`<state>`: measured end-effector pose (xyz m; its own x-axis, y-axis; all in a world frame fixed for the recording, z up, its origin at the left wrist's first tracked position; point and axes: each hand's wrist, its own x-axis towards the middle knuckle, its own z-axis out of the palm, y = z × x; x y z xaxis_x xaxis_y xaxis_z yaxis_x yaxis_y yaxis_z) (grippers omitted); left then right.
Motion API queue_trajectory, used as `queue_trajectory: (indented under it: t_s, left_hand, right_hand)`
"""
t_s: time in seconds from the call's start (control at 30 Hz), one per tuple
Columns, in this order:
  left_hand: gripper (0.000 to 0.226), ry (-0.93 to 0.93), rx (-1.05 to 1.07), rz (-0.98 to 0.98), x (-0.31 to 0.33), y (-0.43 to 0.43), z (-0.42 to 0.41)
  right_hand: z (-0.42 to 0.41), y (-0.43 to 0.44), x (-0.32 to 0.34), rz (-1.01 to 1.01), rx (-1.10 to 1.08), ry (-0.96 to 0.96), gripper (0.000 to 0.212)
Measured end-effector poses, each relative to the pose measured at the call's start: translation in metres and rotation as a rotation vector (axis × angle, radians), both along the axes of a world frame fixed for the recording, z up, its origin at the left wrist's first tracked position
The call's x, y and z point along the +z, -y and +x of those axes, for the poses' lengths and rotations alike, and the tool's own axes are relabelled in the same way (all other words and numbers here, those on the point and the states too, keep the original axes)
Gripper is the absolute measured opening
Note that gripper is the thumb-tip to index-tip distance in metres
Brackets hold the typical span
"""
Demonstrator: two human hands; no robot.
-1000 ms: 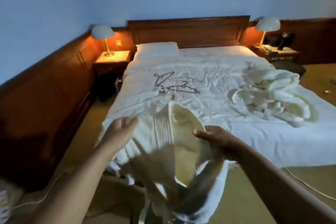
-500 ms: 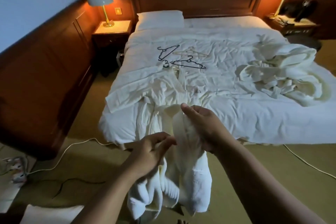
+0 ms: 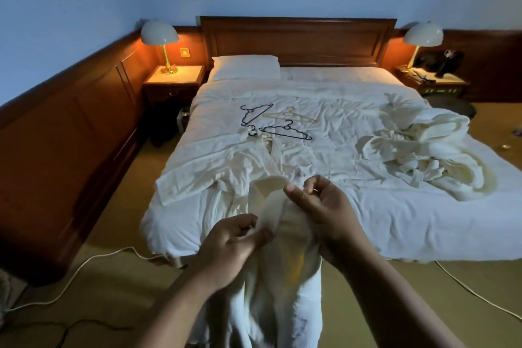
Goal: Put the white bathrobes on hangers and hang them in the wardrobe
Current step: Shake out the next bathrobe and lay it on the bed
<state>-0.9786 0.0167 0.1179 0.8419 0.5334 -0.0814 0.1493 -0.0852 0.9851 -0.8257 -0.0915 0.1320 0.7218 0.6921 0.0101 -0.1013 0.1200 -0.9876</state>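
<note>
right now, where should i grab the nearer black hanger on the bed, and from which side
Take the nearer black hanger at its neck, just under the hook. It lies flat on the duvet with the hook pointing toward the headboard, so a pinch grip from above, reaching in over its bottom bar, probably works best.
</note>
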Motion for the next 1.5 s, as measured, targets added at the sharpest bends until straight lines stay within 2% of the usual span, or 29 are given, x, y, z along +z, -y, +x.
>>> queue_trajectory:
  t_s: [0.07,0.13,0.2,0.27,0.33,0.43,0.47,0.53,0.6,0.63,0.7,0.8,0.9,0.97,1.03,1.1,1.17,1.23,1.27,1.4,1.5]
  left_hand:
    - [0.023,0.103,0.029,-0.211,0.009,0.003,0.002]
    - [0.027,0.149,0.069,-0.326,0.012,0.006,0.005]
    - [0.026,0.169,0.091,-0.367,0.015,0.006,0.006]
    - [0.026,0.184,0.097,-0.38,0.018,0.006,0.008]
    - [0.027,0.2,0.088,-0.37,0.019,0.008,0.011]
    - [0.028,0.21,0.039,-0.343,0.023,0.01,0.014]
    - [0.028,0.216,0.023,-0.35,0.025,0.011,0.014]
    - [0.028,0.237,0.018,-0.365,0.029,0.01,0.015]
    - [0.029,0.256,0.022,-0.381,0.031,0.008,0.015]
    - [0.029,0.262,0.021,-0.39,0.032,0.007,0.015]
    - [0.027,0.247,0.04,-0.345,0.035,0.007,0.015]
    - [0.009,0.109,0.142,-0.057,0.039,0.007,0.015]
    - [0.004,-0.019,0.308,0.172,0.035,-0.005,0.008]
    - [0.005,-0.036,0.374,0.195,0.033,-0.011,0.003]
    - [0.015,-0.091,0.345,0.217,0.037,-0.003,0.003]
    - [0.034,-0.177,0.226,0.26,0.04,0.012,0.009]
    - [0.057,-0.241,0.089,0.279,0.035,0.023,0.017]
    - [0.079,-0.329,0.016,0.307,0.028,0.027,0.023]
    - [0.083,-0.367,0.012,0.313,0.026,0.029,0.023]
    - [0.053,-0.403,0.129,0.32,0.022,0.044,0.023]
    - [0.054,-0.322,0.211,0.433,0.026,0.064,0.022]
  right_hand:
    - [0.006,0.008,0.003,0.034,-0.016,0.042,0.05]
    - [0.009,0.017,-0.001,-0.072,-0.065,0.209,0.052]
    - [0.002,0.029,-0.004,-0.259,-0.255,0.448,0.051]
    - [-0.007,0.041,-0.007,-0.278,-0.404,0.664,0.05]
    - [-0.016,0.048,-0.012,-0.261,-0.316,0.738,0.05]
    - [-0.024,0.046,-0.021,-0.283,-0.065,0.606,0.058]
    - [-0.024,0.045,-0.022,-0.256,-0.029,0.517,0.053]
    - [-0.02,0.043,-0.017,-0.227,0.018,0.393,0.029]
    - [-0.016,0.043,-0.009,-0.275,0.073,0.396,0.012]
    - [-0.014,0.043,-0.007,-0.304,0.078,0.424,0.013]
    - [-0.011,0.04,-0.007,-0.329,0.016,0.461,0.024]
    - [0.002,0.036,-0.011,-0.27,-0.212,0.358,0.024]
    - [0.018,0.041,-0.008,-0.209,-0.447,0.303,0.021]
    - [0.017,0.049,0.001,-0.184,-0.464,0.307,0.018]
    - [0.005,0.051,0.011,-0.183,-0.356,0.357,0.019]
    - [-0.009,0.047,0.018,-0.232,-0.218,0.47,0.024]
    - [-0.018,0.043,0.02,-0.294,-0.179,0.573,0.032]
    - [-0.02,0.042,0.025,-0.289,-0.193,0.586,0.03]
    - [-0.02,0.043,0.028,-0.266,-0.186,0.576,0.028]
    - [-0.017,0.051,0.036,-0.237,-0.158,0.524,0.022]
    - [-0.019,0.053,0.039,-0.273,-0.175,0.51,0.018]
